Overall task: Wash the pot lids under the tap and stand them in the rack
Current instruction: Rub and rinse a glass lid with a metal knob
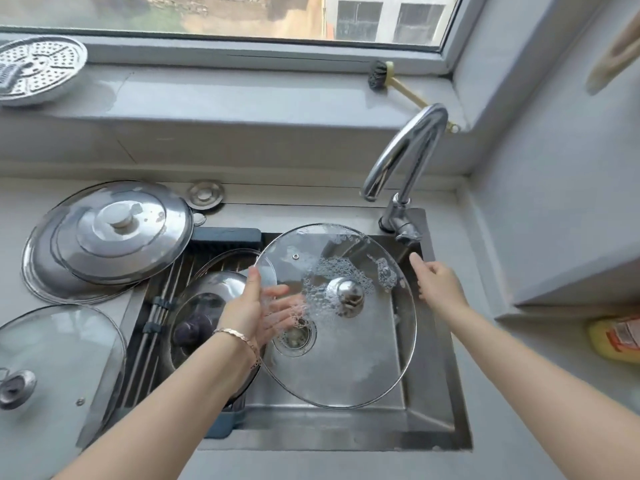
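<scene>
A large glass pot lid (346,362) with a steel knob and patches of soap foam is tilted over the sink (436,393). My left hand (256,310) holds it at its left rim, thumb on top and fingers spread behind the glass. Just right of the lid, my right hand (438,284) is open, its fingertips close below the lever of the chrome tap (408,147). No water is visible running. A bar rack (152,327) with blue ends spans the sink's left part, and a glass lid with a dark knob (197,313) lies on it.
Two stacked steel lids (110,233) and another glass lid (59,348) rest on the counter at left. A perforated steamer plate (34,71) and a brush (379,76) sit on the window sill. A yellow bottle (616,337) stands at right under a ledge.
</scene>
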Demonstrator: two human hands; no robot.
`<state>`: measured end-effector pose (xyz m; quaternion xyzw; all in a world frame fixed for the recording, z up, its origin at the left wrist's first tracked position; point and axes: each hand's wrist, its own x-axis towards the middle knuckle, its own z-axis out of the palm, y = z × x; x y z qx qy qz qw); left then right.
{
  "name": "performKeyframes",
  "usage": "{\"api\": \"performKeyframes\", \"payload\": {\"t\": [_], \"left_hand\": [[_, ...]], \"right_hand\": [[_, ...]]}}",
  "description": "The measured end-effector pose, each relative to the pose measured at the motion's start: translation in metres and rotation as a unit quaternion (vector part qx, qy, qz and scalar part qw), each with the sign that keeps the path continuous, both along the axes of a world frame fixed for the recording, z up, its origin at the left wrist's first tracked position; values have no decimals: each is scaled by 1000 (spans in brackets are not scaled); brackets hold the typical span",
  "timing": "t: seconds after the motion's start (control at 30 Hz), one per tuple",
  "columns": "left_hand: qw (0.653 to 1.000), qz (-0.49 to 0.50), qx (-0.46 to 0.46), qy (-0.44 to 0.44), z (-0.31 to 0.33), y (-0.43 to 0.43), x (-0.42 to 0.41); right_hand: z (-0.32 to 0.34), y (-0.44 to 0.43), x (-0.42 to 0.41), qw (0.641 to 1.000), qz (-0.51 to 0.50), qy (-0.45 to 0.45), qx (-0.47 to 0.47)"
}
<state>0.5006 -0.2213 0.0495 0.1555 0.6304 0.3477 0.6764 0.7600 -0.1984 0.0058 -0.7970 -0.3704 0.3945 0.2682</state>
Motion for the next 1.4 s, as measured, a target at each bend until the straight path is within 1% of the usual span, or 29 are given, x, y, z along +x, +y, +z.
{"api": "performKeyframes", "payload": {"t": [0.1, 0.23, 0.33, 0.47, 0.57, 0.83, 1.07, 1.23, 1.33, 1.37, 1.4], "left_hand": [[999, 25, 16, 22, -1, 8, 4], [998, 49, 36, 33, 2, 17, 11], [996, 61, 45, 51, 5, 21, 16], [995, 65, 50, 58, 8, 21, 20], [995, 67, 49, 54, 10, 20, 22], [996, 69, 39, 48, 13, 22, 25], [997, 64, 30, 39, 10, 25, 23], [996, 68, 37, 42, 9, 25, 20], [996, 76, 38, 36, 9, 24, 16], [996, 77, 41, 36, 8, 24, 15], [995, 78, 41, 36, 8, 24, 14]], "right_hand": [[-7, 37, 4, 999, -6, 15, -38], [-19, 72, 0, 997, 6, -19, -76], [-32, 85, -2, 996, 16, -3, -88], [-37, 92, -5, 989, 63, -49, -122], [-38, 91, -1, 985, 85, -49, -143], [-50, 88, 0, 991, 35, -44, -124], [-46, 80, 3, 992, 41, -58, -108], [-42, 76, 2, 994, 20, -38, -101], [-36, 69, 1, 992, -12, -26, -120], [-30, 63, -2, 994, -26, -34, -105], [-24, 57, -7, 996, -36, -62, -61]]}}
